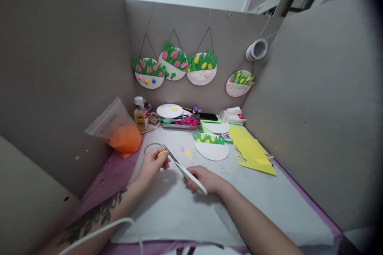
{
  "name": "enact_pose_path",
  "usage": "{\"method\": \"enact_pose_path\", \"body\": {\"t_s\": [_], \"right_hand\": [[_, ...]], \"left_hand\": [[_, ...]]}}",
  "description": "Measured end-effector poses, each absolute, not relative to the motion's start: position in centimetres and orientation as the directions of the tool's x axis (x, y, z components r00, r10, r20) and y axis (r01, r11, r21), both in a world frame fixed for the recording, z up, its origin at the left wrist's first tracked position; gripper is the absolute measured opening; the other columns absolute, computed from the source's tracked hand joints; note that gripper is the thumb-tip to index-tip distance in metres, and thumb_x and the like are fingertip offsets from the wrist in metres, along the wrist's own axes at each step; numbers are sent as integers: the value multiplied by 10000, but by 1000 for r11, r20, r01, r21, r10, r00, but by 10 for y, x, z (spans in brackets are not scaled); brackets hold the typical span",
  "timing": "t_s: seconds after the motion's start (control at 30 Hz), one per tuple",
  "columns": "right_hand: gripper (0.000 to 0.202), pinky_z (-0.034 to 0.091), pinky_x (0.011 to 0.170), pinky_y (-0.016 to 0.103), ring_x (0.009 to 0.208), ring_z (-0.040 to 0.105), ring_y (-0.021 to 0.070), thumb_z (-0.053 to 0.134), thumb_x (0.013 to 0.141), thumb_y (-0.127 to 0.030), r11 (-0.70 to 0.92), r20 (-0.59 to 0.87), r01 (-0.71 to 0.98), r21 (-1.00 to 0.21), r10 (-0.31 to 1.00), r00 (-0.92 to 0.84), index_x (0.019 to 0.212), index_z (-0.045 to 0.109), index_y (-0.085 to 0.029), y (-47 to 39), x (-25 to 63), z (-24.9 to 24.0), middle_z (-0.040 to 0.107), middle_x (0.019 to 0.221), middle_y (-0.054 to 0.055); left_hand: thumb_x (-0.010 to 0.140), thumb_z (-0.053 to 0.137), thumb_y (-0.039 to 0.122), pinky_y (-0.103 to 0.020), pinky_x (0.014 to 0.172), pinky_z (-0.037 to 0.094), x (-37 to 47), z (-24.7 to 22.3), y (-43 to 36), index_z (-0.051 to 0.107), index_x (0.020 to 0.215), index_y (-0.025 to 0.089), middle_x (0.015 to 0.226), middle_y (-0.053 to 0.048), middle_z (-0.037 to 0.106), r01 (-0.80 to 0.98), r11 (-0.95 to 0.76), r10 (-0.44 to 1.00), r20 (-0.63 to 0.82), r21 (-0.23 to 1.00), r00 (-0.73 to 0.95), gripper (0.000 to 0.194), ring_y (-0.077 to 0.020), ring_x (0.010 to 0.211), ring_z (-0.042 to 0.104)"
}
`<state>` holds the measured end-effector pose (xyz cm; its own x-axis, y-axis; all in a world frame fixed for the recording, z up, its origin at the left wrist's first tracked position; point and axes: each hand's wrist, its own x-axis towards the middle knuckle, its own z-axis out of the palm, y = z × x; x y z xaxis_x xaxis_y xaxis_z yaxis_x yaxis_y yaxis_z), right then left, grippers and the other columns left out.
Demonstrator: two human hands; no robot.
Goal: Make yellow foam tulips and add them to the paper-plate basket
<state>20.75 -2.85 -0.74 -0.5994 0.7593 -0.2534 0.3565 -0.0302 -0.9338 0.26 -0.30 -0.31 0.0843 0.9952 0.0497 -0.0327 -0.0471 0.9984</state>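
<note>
My left hand [154, 162] pinches a small yellow paper piece [163, 153] above the white-covered table. White-handled scissors [191, 178] are held in my right hand [201, 179], their blades pointing up and left, close beside the yellow piece. Whether the blades touch the paper I cannot tell. Behind my hands lies a white paper-plate craft [212, 151] with green paper grass and yellow ovals. To its right is a sheet of yellow paper [254, 151] with cut-out edges. Small pink and yellow scraps [188, 154] lie left of the plate craft.
An orange-filled plastic bag [124, 139] and a bottle [140, 117] stand at the left. A tray of supplies [179, 126], a phone [208, 116] and a tissue pack [233, 116] line the back. A white cable [101, 229] crosses near my left forearm.
</note>
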Motion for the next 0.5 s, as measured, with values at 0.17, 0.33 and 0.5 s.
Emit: {"method": "enact_pose_path", "body": {"t_s": [0.17,0.33,0.5], "right_hand": [[153,406,481,174,519,509,87,511,575,-111,-10,-245,370,-929,766,-595,720,545,-148,-27,208,-14,546,594,-40],[143,391,470,168,520,496,82,498,575,-114,8,-242,382,-924,762,-601,706,539,-150,-26,209,-18,548,614,-37],[118,377,469,159,536,488,83,496,594,-140,40,-236,414,-910,769,-594,704,537,-149,-26,212,-18,542,608,-37]], "left_hand": [[728,577,359,-209,473,409,2,-3,-3,526,691,175,558,33,560,-23,-58,995,60,998,83,194,-97,470,507],[748,561,345,-206,474,402,0,-4,-3,522,691,173,559,30,566,10,-63,993,62,998,102,185,-96,476,504],[735,566,342,-201,459,382,-1,-3,-2,517,668,170,529,32,550,37,-64,993,60,997,103,190,-97,461,495]]}}
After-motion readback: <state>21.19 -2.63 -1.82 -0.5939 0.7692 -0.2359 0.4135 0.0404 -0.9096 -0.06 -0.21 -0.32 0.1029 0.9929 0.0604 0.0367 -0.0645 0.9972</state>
